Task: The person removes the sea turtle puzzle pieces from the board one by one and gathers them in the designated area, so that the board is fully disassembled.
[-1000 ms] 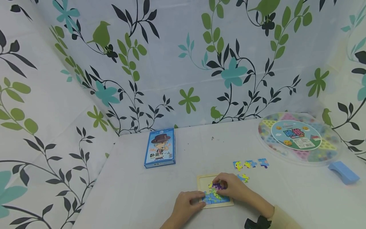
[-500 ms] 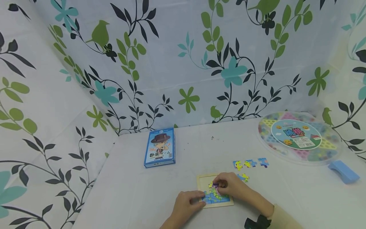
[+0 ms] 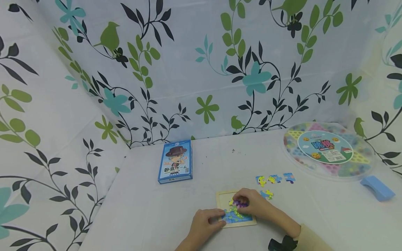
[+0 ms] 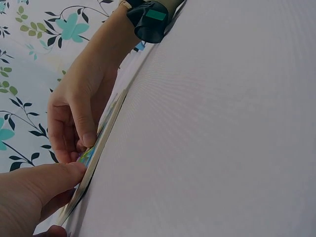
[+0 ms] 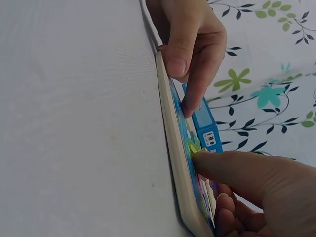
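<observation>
A small wooden-framed jigsaw tray [image 3: 240, 226] lies on the white table with blue, green and purple pieces in its lower and middle part; its upper left shows bare wood. My left hand [image 3: 205, 223] holds the tray's left edge, index finger and thumb over the rim. Above the right side, my right hand [image 3: 255, 204] pinches a purple puzzle piece [image 3: 242, 204] against the picture; its fingers partly cover it. In the right wrist view, the right thumb [image 5: 222, 165] presses on the picture's surface. Behind that hand lie several loose puzzle pieces [image 3: 274, 179].
A blue card-game box [image 3: 176, 162] lies at the back left. At the back right is a round clear-lidded board game [image 3: 326, 148], with a blue curved block [image 3: 378, 189] in front of it. A leaf-patterned cloth [image 3: 201, 69] hangs behind the table.
The right fingers shift slightly over the purple piece, covering more of it half a second ago and showing more of it now. The left hand and tray stay in place.
</observation>
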Tool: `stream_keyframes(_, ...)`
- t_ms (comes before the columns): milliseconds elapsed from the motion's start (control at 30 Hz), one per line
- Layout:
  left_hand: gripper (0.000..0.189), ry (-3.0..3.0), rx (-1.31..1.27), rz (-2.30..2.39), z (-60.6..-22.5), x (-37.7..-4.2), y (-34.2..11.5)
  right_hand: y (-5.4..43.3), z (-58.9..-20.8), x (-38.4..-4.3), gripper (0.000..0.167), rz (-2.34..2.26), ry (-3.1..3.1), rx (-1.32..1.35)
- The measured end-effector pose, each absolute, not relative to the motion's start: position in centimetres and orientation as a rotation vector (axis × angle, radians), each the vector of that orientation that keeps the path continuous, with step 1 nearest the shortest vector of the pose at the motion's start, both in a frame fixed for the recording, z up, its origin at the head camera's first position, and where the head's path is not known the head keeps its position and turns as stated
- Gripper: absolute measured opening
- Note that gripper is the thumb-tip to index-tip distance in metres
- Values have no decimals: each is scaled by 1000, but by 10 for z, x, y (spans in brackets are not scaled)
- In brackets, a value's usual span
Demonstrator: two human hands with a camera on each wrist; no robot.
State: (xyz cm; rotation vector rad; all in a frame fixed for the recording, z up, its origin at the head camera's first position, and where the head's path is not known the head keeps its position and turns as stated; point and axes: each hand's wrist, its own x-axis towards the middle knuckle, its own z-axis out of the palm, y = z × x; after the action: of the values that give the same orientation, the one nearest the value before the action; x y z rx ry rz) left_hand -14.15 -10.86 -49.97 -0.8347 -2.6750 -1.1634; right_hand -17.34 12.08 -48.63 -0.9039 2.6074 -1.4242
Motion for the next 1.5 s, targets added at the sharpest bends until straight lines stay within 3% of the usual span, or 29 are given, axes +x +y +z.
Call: stream_keyframes(1500, 21, -2692, -838, -1204, -497, -140, -107, 121, -480, -171, 32, -1482, 2572, -829)
